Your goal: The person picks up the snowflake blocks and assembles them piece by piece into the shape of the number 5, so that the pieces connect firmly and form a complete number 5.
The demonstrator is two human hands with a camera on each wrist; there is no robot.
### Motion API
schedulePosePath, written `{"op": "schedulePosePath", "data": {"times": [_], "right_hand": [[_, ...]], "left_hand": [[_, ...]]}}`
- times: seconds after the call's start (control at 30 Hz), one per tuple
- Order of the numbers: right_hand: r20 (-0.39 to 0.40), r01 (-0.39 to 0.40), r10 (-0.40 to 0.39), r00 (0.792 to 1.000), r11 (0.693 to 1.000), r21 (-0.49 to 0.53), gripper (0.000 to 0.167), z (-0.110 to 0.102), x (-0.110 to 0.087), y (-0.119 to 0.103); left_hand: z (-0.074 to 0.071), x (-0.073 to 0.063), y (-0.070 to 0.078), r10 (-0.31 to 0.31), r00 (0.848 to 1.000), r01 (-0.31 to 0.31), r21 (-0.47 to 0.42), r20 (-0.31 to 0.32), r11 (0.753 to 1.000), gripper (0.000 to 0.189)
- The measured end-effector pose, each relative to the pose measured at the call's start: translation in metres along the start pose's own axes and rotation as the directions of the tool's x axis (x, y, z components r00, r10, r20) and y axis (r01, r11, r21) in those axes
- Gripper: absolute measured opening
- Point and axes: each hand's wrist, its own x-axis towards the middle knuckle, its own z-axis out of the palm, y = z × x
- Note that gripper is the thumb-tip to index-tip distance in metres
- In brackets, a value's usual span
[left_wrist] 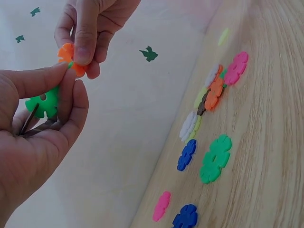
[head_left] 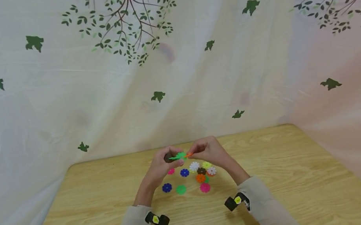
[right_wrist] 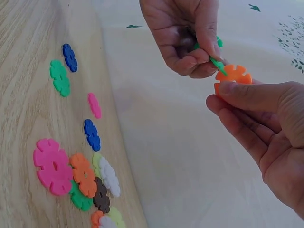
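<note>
My left hand point(head_left: 162, 166) holds a joined group of notched flower-shaped discs, with a green disc point(left_wrist: 43, 103) and a dark brown disc point(left_wrist: 29, 118) showing between the fingers. An orange disc point(right_wrist: 233, 75) is pinched between thumb and fingers of my right hand point(head_left: 209, 150). The orange disc meets the edge of a green disc point(right_wrist: 218, 65); whether their slots are fully pushed together I cannot tell. Both hands are raised above the far part of the table, close to each other. Fingers hide much of the held group.
On the wooden table point(head_left: 284, 174) below the hands lie several loose discs, among them a blue disc point(head_left: 167, 187), a green disc point(head_left: 180, 189), a pink disc point(head_left: 205, 187) and a white disc point(head_left: 194, 166). Some overlap at the right. A leaf-printed cloth point(head_left: 112, 112) hangs behind.
</note>
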Motion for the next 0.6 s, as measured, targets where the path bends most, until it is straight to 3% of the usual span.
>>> {"op": "schedulePosePath", "data": {"times": [0.4,0.6], "right_hand": [[-0.045,-0.049,0.052,0.998,0.996,0.068,0.007,0.0047,0.0023,0.0074],[-0.036,-0.050,0.053,0.998,0.997,0.064,0.009,0.0043,0.0033,0.0078]], "left_hand": [[0.0001,0.0008,-0.0007,-0.077,0.987,0.079,0.009,-0.142,0.997,0.040],[-0.0010,0.0010,0.0028,-0.089,0.982,0.091,0.008,-0.169,0.996,0.040]]}}
